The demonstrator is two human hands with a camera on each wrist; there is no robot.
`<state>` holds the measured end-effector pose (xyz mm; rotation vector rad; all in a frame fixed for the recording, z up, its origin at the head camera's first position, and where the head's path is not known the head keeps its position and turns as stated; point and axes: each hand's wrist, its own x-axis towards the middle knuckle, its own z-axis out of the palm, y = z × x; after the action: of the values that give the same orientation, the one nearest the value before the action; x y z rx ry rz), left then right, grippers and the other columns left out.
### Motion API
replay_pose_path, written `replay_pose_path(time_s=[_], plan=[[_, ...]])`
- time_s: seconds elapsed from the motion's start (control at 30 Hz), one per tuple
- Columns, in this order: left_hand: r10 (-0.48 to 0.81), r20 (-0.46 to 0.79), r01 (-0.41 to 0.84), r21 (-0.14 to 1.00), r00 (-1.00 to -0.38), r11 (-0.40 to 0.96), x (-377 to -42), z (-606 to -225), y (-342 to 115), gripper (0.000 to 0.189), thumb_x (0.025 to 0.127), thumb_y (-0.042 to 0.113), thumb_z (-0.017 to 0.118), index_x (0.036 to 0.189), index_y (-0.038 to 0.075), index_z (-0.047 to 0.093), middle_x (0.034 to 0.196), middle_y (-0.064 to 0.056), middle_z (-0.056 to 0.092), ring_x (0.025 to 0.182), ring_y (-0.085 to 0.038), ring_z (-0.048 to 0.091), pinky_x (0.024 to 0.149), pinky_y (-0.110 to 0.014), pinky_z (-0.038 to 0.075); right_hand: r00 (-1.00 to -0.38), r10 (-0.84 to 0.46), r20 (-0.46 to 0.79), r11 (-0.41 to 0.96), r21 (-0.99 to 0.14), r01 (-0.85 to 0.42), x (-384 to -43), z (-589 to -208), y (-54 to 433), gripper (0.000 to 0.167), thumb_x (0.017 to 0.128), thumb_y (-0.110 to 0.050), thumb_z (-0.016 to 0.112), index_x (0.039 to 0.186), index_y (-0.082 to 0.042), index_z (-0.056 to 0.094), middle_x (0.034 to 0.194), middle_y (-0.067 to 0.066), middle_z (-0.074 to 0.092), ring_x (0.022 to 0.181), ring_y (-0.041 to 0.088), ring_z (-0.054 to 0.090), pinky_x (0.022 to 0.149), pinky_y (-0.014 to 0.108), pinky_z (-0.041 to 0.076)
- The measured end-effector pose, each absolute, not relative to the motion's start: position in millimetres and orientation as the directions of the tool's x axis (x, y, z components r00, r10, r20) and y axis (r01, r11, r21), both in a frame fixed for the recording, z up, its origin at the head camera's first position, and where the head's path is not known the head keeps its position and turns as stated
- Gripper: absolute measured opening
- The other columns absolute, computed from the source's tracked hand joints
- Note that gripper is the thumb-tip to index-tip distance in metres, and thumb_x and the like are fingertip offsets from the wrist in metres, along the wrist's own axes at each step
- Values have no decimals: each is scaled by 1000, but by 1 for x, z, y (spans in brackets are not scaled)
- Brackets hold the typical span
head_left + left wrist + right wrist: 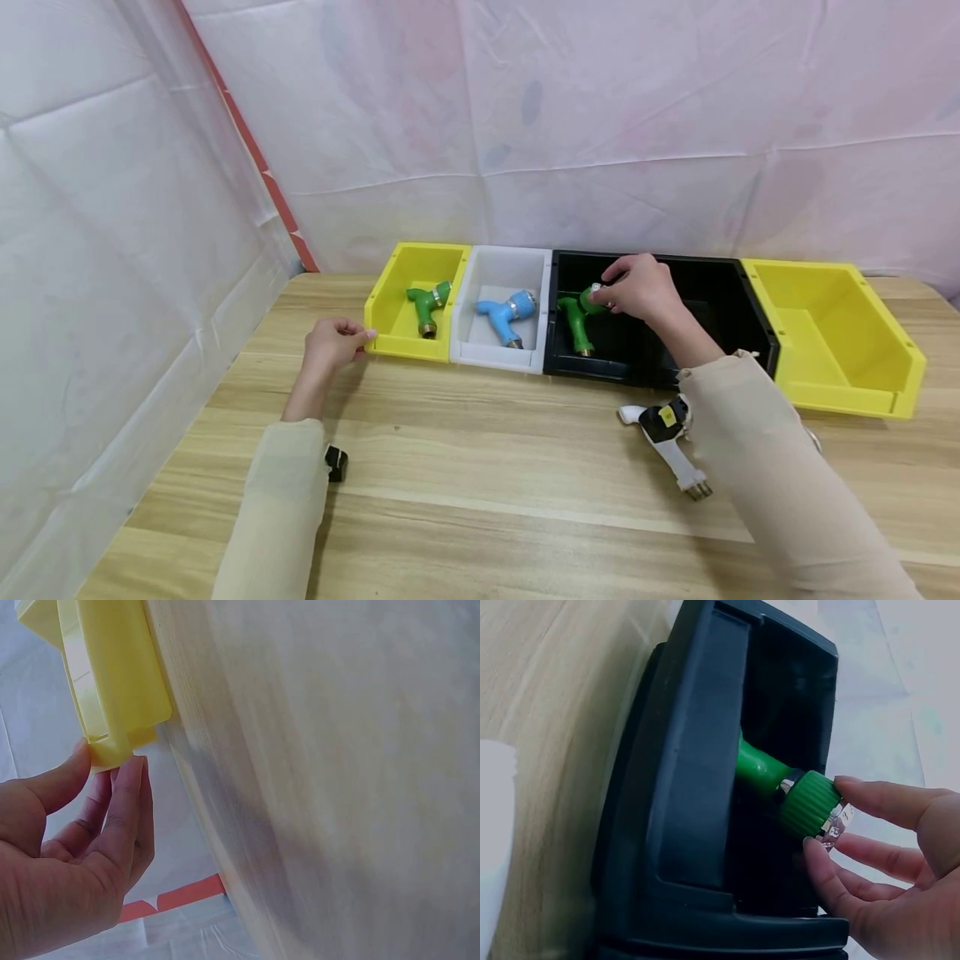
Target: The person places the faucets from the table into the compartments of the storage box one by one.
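Note:
My right hand (641,287) is over the black bin (697,287), thumb and fingers pinching the ribbed end of a green tap (576,323). In the right wrist view that green ribbed end (810,801) and its shiny silver cap are between thumb and fingertips, while the black wall hides the tap's lower part. My left hand (333,343) pinches the front left corner of the left yellow bin (408,347); the left wrist view shows thumb and fingers on the bin's edge (112,750). Another green tap (425,307) lies inside that bin. A blue tap (502,317) lies in the white bin (495,357).
A second yellow bin (832,392) ends the row on the right. On the wooden table (480,483), a white tap (678,462) with a black collar lies beside my right sleeve, which partly covers it. White sheeting (600,125) hangs behind the bins and along the left.

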<state>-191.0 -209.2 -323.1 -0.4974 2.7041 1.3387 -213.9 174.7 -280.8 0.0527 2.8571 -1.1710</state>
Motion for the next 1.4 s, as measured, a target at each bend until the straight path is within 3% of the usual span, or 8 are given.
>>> replay_pose_path(time_s=[0.4,0.73,1.4], plan=[[-253,-197,-311,761,-947,570,-191,-325,-211,24,87,18,63,97,-4,60,86,-8,57,79,-23,62,69,-31,52,-999,-24,-27,763,-646,-1,-214,-287,173,36,77,-14,72,104,6,58,89,19,63,63,18,61,58,30,50],[-259,-199,-316,758,-945,571,-191,-326,-211,25,87,19,63,97,-3,60,85,-8,57,78,-23,62,69,-31,52,-989,-89,-114,776,-631,3,-210,-280,174,40,82,-16,68,112,6,54,100,24,62,70,25,65,78,47,47],[-260,-217,-329,764,-941,555,-192,-323,-212,26,88,19,63,99,-4,60,89,-10,56,81,-23,61,73,-32,52,-975,-148,-165,692,-722,17,-204,-269,184,42,86,-17,63,117,9,51,103,23,60,74,22,65,81,45,47]])
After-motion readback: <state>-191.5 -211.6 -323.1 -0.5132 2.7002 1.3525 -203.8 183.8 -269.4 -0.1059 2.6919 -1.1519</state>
